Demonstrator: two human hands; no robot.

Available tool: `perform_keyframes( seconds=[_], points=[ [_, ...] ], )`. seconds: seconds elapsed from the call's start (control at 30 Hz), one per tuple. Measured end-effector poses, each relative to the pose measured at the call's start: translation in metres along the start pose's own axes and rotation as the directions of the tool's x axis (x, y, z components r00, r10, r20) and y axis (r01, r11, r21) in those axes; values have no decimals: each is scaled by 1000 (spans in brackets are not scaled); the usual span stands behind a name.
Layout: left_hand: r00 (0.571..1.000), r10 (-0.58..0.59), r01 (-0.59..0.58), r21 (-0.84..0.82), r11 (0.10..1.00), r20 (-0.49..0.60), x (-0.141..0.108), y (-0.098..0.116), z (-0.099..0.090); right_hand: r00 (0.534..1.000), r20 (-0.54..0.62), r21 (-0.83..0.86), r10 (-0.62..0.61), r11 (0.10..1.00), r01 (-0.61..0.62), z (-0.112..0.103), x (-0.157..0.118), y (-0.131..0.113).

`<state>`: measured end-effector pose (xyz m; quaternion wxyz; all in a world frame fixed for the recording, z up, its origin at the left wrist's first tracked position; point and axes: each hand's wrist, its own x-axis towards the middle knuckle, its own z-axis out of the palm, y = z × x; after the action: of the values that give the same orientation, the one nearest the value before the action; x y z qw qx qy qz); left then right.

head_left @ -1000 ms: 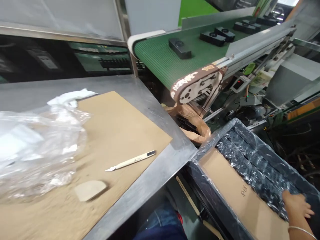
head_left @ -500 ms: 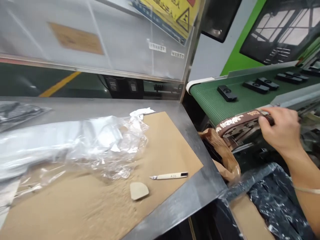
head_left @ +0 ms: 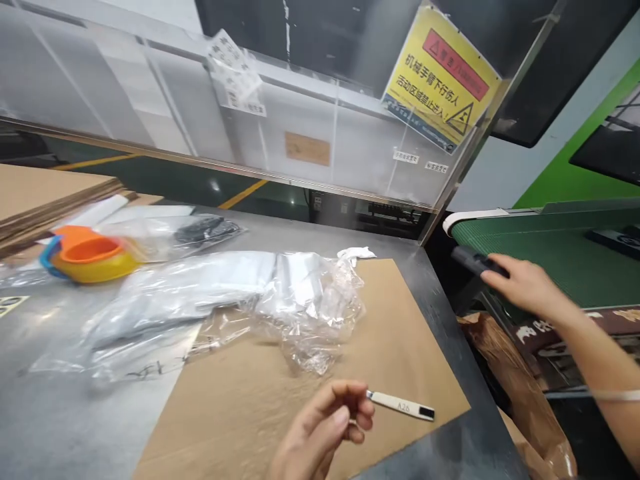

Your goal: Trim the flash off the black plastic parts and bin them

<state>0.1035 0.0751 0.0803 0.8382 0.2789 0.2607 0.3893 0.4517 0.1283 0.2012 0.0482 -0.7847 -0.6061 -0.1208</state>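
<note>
My right hand (head_left: 515, 280) grips one end of a black rectangular plastic part (head_left: 473, 260), blurred by motion, in the gap between the table and the green conveyor. Over the cardboard sheet (head_left: 400, 333) is my left hand (head_left: 330, 427), palm up, with its fingers loosely bent and the thumb apart. I see nothing between them. A cream-handled knife (head_left: 403, 405) marked A26 lies on the cardboard, its blade end beside the left fingertips and partly hidden. Clear plastic bags (head_left: 240, 287) with white sheets inside lie crumpled behind the left hand.
At the right runs the green conveyor belt (head_left: 545, 247), with more black parts (head_left: 617, 241). Below it hangs a brown bag (head_left: 520, 380). Orange, yellow and blue tape rings (head_left: 95, 267) and stacked cardboard (head_left: 50, 193) are at left. A clear panel with a yellow warning sign (head_left: 440, 80) stands behind.
My right hand has moved from the conveyor's edge toward the table, now with a black part in it. My left hand has come into view. The camera has turned left; the beige piece is no longer visible.
</note>
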Motion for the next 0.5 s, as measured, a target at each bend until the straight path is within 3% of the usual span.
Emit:
perform_keyframes(
  seconds=[0.03, 0.1, 0.17, 0.23, 0.3, 0.33, 0.4, 0.47, 0.5],
  points=[
    [994, 4, -5, -11, 1000, -107, 4, -8, -7, 994, 17, 52, -106, 993, 105, 9, -20, -29],
    [978, 5, -25, -94, 995, -209, 10, -26, -19, 956, 24, 158, -293, 945, 286, 32, -67, -89],
    [964, 39, -97, -212, 972, -261, 11, -40, -29, 831, -124, 341, -542, 764, 548, 58, -114, -147],
    [941, 54, -166, -315, 935, -333, 5, -45, -37, 695, -349, 351, -628, 600, 719, 85, -150, -193],
    [893, 85, -244, -316, 917, -443, -7, -43, -47, 656, -471, 391, -589, 527, 755, 108, -171, -219],
    [857, 130, -290, -257, 922, -500, -15, -41, -54, 655, -465, 436, -595, 490, 755, 119, -176, -226],
    [783, 291, -366, -29, 930, -549, -31, -39, -71, 753, -394, 468, -527, 590, 658, 142, -179, -230],
    [752, 473, -396, 260, 881, -459, -48, -39, -90, 852, -300, 373, -430, 769, 519, 165, -178, -229],
    [754, 542, -404, 390, 828, -371, -56, -39, -99, 876, -270, 315, -400, 823, 473, 176, -177, -228]
  ],
)
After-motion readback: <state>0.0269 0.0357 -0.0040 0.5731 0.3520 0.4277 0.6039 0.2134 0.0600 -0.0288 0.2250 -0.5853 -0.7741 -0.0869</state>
